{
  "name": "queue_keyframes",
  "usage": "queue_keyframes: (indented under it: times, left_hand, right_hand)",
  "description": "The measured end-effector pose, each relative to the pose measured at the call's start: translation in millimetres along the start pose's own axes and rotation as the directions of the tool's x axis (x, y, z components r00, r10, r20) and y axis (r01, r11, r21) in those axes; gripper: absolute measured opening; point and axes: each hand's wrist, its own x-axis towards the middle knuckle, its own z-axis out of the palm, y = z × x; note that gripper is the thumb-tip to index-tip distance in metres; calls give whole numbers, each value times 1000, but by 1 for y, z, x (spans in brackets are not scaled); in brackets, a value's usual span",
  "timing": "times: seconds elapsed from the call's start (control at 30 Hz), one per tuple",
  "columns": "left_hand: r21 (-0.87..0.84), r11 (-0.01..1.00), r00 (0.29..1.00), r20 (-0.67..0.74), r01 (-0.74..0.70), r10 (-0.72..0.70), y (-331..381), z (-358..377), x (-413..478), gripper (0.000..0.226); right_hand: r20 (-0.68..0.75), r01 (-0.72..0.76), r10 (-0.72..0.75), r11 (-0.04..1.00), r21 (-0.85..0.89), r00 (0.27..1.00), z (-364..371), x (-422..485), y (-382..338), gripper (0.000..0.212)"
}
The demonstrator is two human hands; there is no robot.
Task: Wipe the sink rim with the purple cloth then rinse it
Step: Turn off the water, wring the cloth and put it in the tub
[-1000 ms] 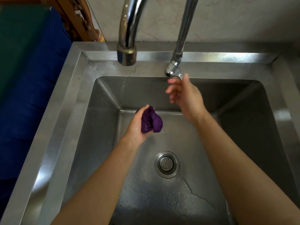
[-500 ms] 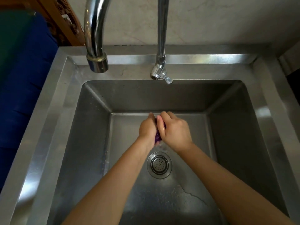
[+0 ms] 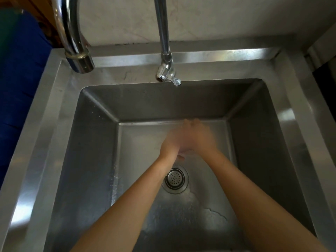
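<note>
Pressed together mid-frame: left hand [image 3: 170,144], right hand [image 3: 200,137] | grip blurred, cannot tell | above drain [image 3: 175,179], in sink [image 3: 41,135]

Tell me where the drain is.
In the head view the drain sits mid-floor in the sink, just below the left hand and right hand, between the forearms.

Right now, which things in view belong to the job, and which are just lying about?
Job: left hand, right hand, blurred, together over the basin; sink rim; thin tap. No purple cloth visible.
Idle: thick faucet; drain strainer; blue object at left.
</note>
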Motion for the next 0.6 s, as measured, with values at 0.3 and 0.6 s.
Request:
queue_keyframes:
  times: [0.3, 0.6]
  left_hand:
    - [-317, 884, 939, 105, 343, -326, 16, -1, -6, 37]
    - [-189, 980, 930, -368, -69, -6, 21, 18, -20, 36]
  right_hand:
    - [109, 583, -583, 812, 32, 805, -21, -31, 19, 64]
    - [-323, 592, -607, 791, -155, 726, -10, -21, 21, 44]
